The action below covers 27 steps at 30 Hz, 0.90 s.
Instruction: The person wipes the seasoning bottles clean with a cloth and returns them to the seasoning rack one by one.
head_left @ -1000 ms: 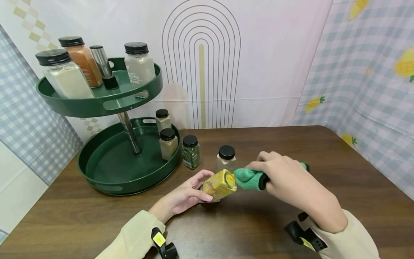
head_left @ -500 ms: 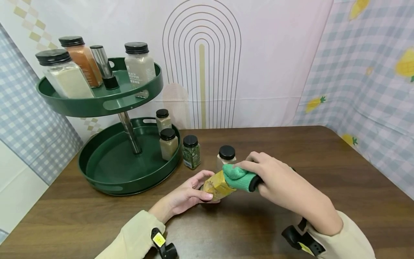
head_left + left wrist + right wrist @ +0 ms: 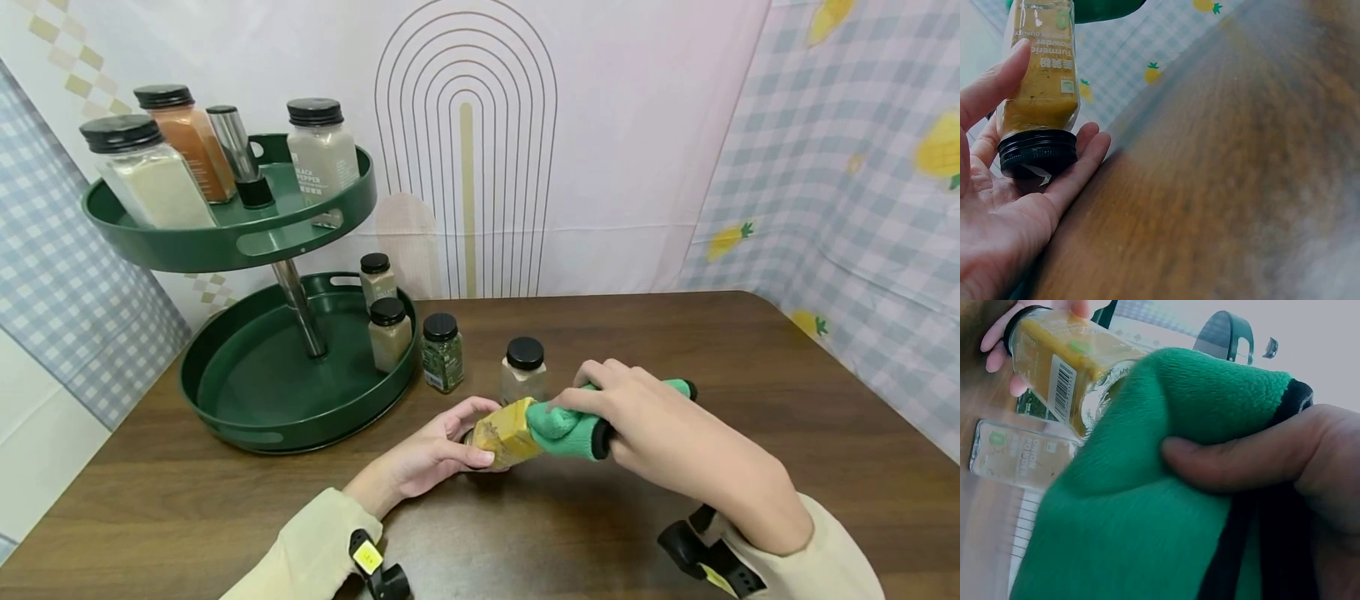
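My left hand [image 3: 427, 454] grips a jar of turmeric powder [image 3: 504, 435], tilted with its base to the right. In the left wrist view, the jar's black lid [image 3: 1038, 153] sits by the palm and the thumb lies along the label. A green cloth [image 3: 566, 429] with black edging is bunched in my right hand [image 3: 645, 425], the thumb pressing on it. It overlaps the jar's base in the head view; part of the glass base still shows beside the cloth [image 3: 1122, 544] in the right wrist view.
Behind the turmeric jar stands a pale powder jar [image 3: 522, 379], with a green herb jar [image 3: 442, 360] to its left. A two-tier green stand [image 3: 262, 425] at left carries several black-lidded jars and a silver-and-black cylinder [image 3: 238, 150]. All rest on a wooden table [image 3: 675, 333].
My right hand moves the cloth left over the jar's base, then slightly back right and down. My left hand and the jar stay nearly still.
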### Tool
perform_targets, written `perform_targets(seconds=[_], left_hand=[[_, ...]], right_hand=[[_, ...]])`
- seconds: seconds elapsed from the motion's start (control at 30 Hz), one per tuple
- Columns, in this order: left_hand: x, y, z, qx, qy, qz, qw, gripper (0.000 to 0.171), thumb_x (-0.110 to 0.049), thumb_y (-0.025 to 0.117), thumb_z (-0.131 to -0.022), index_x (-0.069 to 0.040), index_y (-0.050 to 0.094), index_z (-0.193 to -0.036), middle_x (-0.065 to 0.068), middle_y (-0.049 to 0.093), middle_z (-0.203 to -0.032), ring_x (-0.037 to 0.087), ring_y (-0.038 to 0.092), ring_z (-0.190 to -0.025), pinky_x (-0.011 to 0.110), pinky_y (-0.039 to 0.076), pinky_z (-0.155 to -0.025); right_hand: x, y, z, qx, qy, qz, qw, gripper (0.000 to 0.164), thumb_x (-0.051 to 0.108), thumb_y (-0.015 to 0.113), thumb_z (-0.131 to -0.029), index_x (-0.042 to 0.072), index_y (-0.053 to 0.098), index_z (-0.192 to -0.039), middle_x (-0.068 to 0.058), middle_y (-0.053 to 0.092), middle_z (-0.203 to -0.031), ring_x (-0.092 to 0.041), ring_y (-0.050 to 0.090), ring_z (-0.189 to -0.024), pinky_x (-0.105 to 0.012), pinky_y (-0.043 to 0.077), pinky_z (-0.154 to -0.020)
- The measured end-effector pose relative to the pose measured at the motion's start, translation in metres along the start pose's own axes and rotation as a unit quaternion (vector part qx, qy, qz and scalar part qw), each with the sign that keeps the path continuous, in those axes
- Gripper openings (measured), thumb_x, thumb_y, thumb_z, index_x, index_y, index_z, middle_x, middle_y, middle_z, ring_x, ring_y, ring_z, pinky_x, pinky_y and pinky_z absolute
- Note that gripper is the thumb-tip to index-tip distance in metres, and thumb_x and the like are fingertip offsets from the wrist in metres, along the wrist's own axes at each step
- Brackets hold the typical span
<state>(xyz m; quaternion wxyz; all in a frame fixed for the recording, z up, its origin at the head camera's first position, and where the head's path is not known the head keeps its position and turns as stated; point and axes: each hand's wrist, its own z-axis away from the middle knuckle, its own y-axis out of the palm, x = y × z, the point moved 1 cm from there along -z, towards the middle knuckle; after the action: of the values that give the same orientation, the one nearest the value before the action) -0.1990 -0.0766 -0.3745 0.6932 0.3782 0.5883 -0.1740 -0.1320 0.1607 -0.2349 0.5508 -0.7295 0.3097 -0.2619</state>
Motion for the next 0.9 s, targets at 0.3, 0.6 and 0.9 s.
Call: perform_targets(seconds=[0.3, 0.6, 0.9], left_hand=[[0.000, 0.001, 0.000, -0.006, -0.011, -0.012, 0.9998, 0.049, -0.006, 0.069, -0.080, -0.018, 0.045, -0.121, 0.007, 0.046, -0.120, 0.020, 0.054, -0.105, 0.035, 0.049, -0.088], [-0.001, 0.001, 0.000, -0.002, -0.014, 0.000, 0.9999, 0.051, -0.007, 0.069, -0.081, -0.017, 0.043, -0.124, 0.008, 0.042, -0.124, 0.024, 0.053, -0.108, 0.043, 0.047, -0.093], [-0.001, 0.001, 0.000, -0.004, -0.012, 0.011, 0.9999, 0.047, -0.004, 0.064, -0.083, -0.020, 0.044, -0.122, 0.009, 0.044, -0.123, 0.024, 0.053, -0.110, 0.048, 0.045, -0.095]], right_hand=[[-0.014, 0.003, 0.004, 0.061, 0.018, 0.001, 0.998, 0.054, -0.017, 0.050, -0.070, 0.027, 0.065, -0.099, 0.010, 0.046, -0.080, -0.013, 0.047, -0.073, -0.025, 0.035, -0.063], [-0.018, -0.001, 0.004, 0.010, 0.038, 0.028, 0.999, 0.052, -0.014, 0.056, -0.072, 0.025, 0.063, -0.106, 0.007, 0.052, -0.088, -0.012, 0.047, -0.075, -0.026, 0.037, -0.061], [-0.006, 0.008, -0.007, 0.011, 0.022, -0.074, 0.997, 0.052, -0.012, 0.048, -0.080, 0.026, 0.059, -0.114, 0.011, 0.052, -0.097, -0.005, 0.048, -0.080, -0.024, 0.044, -0.069]])
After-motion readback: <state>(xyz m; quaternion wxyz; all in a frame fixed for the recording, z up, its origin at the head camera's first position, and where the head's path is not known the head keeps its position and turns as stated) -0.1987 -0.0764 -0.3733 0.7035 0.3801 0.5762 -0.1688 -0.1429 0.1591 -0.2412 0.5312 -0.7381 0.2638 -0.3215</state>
